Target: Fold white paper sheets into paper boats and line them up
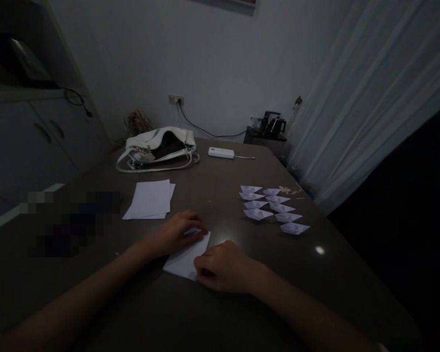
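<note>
A white sheet of paper (186,256) lies folded on the dark table (220,318) in front of me. My left hand (179,232) rests on its far edge with fingers curled, pressing the upper corner. My right hand (222,268) lies on its near right corner, fingers bent and pinching the paper's edge. Both hands press the sheet flat against the table.
A stack of white sheets (149,199) lies beyond my left hand. Several folded paper boats (273,208) stand in two rows to the right. A white handbag (157,148) and a white power bank (221,152) with cable sit at the far edge. Curtains hang at the right.
</note>
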`<action>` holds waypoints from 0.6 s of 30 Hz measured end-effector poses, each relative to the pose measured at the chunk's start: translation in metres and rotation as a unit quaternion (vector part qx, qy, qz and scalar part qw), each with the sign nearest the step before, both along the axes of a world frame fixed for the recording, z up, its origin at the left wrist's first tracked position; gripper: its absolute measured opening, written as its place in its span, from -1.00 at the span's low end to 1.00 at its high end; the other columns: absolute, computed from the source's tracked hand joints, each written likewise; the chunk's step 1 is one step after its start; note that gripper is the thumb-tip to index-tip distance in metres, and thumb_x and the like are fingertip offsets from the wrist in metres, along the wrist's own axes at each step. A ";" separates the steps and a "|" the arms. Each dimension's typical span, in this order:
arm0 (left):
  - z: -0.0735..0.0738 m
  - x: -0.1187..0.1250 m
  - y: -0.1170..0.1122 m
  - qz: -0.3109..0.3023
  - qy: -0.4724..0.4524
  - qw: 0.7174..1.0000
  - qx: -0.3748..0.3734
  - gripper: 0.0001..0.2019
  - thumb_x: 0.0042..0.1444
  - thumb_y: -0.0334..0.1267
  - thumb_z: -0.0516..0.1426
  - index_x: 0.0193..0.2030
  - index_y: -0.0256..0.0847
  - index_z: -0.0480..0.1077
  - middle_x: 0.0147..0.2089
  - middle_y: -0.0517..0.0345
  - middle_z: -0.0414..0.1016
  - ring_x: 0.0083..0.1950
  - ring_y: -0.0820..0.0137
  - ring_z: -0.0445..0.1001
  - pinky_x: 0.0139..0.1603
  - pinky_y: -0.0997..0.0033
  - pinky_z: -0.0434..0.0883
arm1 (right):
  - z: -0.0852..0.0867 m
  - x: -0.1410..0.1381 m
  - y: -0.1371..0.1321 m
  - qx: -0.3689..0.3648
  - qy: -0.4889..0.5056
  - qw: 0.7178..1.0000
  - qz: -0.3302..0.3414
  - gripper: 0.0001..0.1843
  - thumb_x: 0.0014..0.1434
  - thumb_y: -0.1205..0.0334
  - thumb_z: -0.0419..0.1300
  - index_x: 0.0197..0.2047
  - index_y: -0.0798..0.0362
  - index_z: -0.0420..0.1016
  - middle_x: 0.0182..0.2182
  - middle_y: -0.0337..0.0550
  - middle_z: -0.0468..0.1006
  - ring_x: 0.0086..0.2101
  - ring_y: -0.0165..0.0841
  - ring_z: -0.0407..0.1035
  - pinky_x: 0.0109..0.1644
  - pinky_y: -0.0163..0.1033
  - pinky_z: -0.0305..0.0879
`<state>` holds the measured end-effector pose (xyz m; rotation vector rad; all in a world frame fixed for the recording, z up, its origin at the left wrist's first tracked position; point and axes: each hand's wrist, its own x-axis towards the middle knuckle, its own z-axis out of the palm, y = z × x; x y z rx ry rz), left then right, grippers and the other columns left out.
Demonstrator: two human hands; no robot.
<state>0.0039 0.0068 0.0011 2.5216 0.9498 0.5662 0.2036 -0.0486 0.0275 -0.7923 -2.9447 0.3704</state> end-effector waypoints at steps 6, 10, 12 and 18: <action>0.001 -0.001 -0.001 0.003 0.013 1.000 0.002 -0.80 0.19 -0.21 0.07 -0.12 -0.15 0.46 -0.14 0.05 0.41 -0.11 0.31 0.37 -0.13 0.37 0.30 | -0.004 0.002 0.001 -0.063 0.062 0.996 0.031 -0.88 0.12 0.18 0.16 -0.36 0.05 0.42 -0.45 -0.29 0.54 -0.44 -0.48 0.38 -0.42 -0.39 0.04; 0.002 0.001 -0.002 -0.031 0.031 0.998 0.047 -0.82 0.20 -0.24 0.07 -0.17 -0.14 0.48 -0.18 0.06 0.43 -0.13 0.31 0.37 -0.14 0.35 0.26 | -0.014 0.010 0.022 -0.021 0.118 0.981 -0.150 -0.85 0.19 0.20 0.09 -0.22 0.04 0.43 -0.40 -0.22 0.56 -0.41 -0.43 0.41 -0.38 -0.37 0.07; 0.003 0.002 -0.002 -0.052 0.045 0.995 0.067 -0.83 0.20 -0.26 0.07 -0.20 -0.10 0.49 -0.18 0.10 0.45 -0.13 0.31 0.37 -0.14 0.33 0.23 | -0.017 0.014 0.031 0.018 0.106 0.967 -0.230 -0.88 0.17 0.24 0.10 -0.27 0.04 0.44 -0.43 -0.22 0.55 -0.43 -0.41 0.40 -0.41 -0.35 0.04; 0.004 0.003 -0.002 -0.053 0.056 0.996 0.046 -0.88 0.18 -0.27 0.10 -0.23 -0.12 0.46 -0.18 0.14 0.49 -0.12 0.32 0.38 -0.10 0.32 0.20 | -0.019 0.012 0.032 0.023 0.111 0.971 -0.211 -0.91 0.12 0.23 0.15 -0.29 0.02 0.46 -0.46 -0.27 0.52 -0.44 -0.44 0.36 -0.41 -0.36 0.02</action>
